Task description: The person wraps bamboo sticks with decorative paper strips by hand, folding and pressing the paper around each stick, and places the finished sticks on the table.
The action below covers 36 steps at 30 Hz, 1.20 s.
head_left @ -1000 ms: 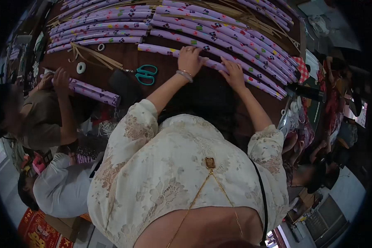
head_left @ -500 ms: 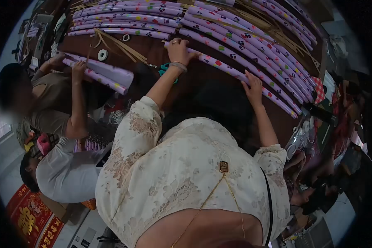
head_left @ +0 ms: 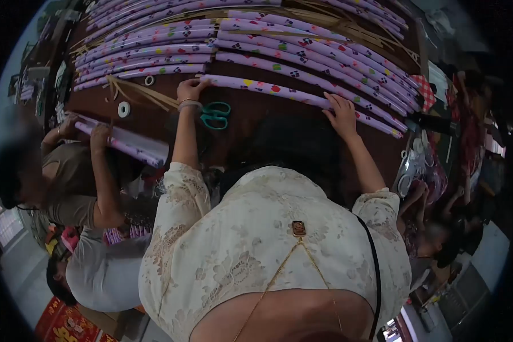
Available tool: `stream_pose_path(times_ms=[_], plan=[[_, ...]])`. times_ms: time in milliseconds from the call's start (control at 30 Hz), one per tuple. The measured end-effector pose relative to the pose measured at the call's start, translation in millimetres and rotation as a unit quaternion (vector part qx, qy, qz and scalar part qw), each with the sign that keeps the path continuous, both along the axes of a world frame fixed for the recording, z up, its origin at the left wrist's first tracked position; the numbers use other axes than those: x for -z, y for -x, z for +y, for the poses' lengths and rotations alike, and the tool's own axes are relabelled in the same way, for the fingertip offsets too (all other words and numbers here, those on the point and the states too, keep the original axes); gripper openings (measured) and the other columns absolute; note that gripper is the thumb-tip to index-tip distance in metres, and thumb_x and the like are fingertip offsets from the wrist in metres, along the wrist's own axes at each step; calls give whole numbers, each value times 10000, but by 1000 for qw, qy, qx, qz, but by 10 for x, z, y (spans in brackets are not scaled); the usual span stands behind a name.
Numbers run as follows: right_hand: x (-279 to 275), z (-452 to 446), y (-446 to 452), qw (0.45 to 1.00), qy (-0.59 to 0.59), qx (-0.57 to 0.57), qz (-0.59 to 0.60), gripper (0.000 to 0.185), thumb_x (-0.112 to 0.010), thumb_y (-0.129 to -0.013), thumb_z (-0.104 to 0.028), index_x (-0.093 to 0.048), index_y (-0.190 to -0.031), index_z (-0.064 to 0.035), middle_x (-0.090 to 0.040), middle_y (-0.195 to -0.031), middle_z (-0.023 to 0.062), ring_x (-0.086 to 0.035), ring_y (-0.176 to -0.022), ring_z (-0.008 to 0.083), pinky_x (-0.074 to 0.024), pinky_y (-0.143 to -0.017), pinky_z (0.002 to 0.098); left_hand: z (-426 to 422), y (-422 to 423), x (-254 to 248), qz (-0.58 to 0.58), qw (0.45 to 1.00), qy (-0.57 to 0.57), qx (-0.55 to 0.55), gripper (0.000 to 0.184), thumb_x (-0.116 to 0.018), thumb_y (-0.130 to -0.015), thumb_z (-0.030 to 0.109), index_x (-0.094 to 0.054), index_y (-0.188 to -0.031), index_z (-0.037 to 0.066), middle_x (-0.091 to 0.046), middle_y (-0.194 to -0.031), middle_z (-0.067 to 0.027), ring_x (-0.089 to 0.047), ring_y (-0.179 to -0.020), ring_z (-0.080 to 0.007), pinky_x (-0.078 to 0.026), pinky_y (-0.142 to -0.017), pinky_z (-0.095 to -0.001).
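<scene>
A long lilac roll of printed wrapping paper (head_left: 273, 89) lies across the table in front of me. At its left end my left hand (head_left: 191, 91) is closed, thumb and fingers pinching around the tip. Farther right my right hand (head_left: 342, 114) rests over the same roll, fingers stretched out and slightly apart. Just right of my left wrist lie teal-handled scissors (head_left: 215, 115). Beyond the roll, several similar rolls (head_left: 313, 65) are laid side by side.
Brown strips (head_left: 142, 91) and a white tape roll (head_left: 123, 109) lie on the dark table at the left. There a co-worker (head_left: 77, 176) handles another lilac roll (head_left: 131, 149). A black object (head_left: 433, 122) sits at the table's right edge.
My left hand has shifted to the roll's left end, and the scissors show more fully. My right hand stays on the roll. The view has tilted somewhat.
</scene>
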State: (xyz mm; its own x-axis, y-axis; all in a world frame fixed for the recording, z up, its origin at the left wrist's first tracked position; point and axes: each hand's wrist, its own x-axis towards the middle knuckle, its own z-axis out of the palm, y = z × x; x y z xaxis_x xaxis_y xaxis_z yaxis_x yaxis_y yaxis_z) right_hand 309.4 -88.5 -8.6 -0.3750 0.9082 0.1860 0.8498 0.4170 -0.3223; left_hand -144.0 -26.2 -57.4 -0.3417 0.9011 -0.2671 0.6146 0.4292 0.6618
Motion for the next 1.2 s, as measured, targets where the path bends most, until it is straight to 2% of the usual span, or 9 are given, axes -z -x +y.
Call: stream_pose_path(times_ms=[133,233,433,533,633,800,900,1100,1200], plan=[[146,-106,-417,999,-5,32,13,379,-639,-756,-171,-526,-1116,-138,-530,-1101,53,-497,-1023,233,-345,-857,363,-52,-220,-334,-7,1000,12,21,367,-720,-673,357,-681,-853,40,-663,-749,-70,-619,-714,-134,-464,-680,-282],[101,-92,-571,995,-66,69,19,305,-646,-746,-162,-557,-1038,-146,-529,-1056,37,-510,-967,231,-349,-839,362,43,-556,-370,-44,997,-56,-10,378,-713,-681,368,-678,-869,42,-666,-761,-72,-622,-732,-135,-462,-684,-277],[146,-10,-544,984,-102,138,-36,256,-651,-744,-142,-567,-985,-158,-510,-985,23,-502,-908,221,-341,-832,373,305,-903,-90,15,988,-129,-81,348,-640,-756,363,-656,-892,44,-653,-821,-118,-629,-781,-252,-472,-710,-337],[181,-68,-494,984,-87,156,-19,293,-640,-756,-128,-554,-1035,-157,-495,-1029,44,-473,-970,246,-321,-867,397,221,-913,-54,4,984,-158,-81,370,-636,-769,350,-617,-943,24,-640,-843,-123,-614,-790,-267,-472,-713,-356],[155,-89,-485,987,-56,148,-20,365,-623,-767,-112,-524,-1114,-167,-464,-1089,64,-442,-1024,262,-285,-902,439,122,-960,-310,38,983,-162,-83,341,-659,-737,199,-531,-1001,24,-616,-834,-130,-572,-831,-314,-446,-729,-395],[83,-106,-428,988,-60,132,-52,452,-616,-786,-120,-447,-1201,-181,-402,-1172,73,-391,-1058,272,-216,-922,478,831,-641,-873,59,928,-358,80,169,-624,-730,77,-583,-892,49,-578,-782,-130,-559,-787,-313,-449,-681,-388],[105,-127,-400,991,-58,113,-36,423,-613,-789,-132,-464,-1185,-162,-404,-1168,81,-386,-1043,270,-214,-918,478,1679,-313,-883,144,926,-321,134,165,-597,-746,96,-594,-907,65,-589,-876,-136,-567,-822,-320,-465,-698,-400],[-30,-167,-334,992,-36,109,-50,329,-589,-803,-150,-524,-1125,-130,-419,-1155,99,-378,-1067,260,-218,-915,430,2831,-141,-695,365,847,-24,387,327,-641,-742,207,-557,-1046,122,-543,-1069,-87,-521,-1012,-277,-471,-792,-392],[-152,-274,-349,988,-32,150,-29,337,-569,-814,-142,-518,-1146,-121,-423,-1183,106,-384,-1077,254,-214,-922,413,2899,-232,-766,386,812,-21,438,411,-657,-731,221,-514,-1099,110,-536,-1081,-80,-529,-998,-280,-473,-794,-384]])
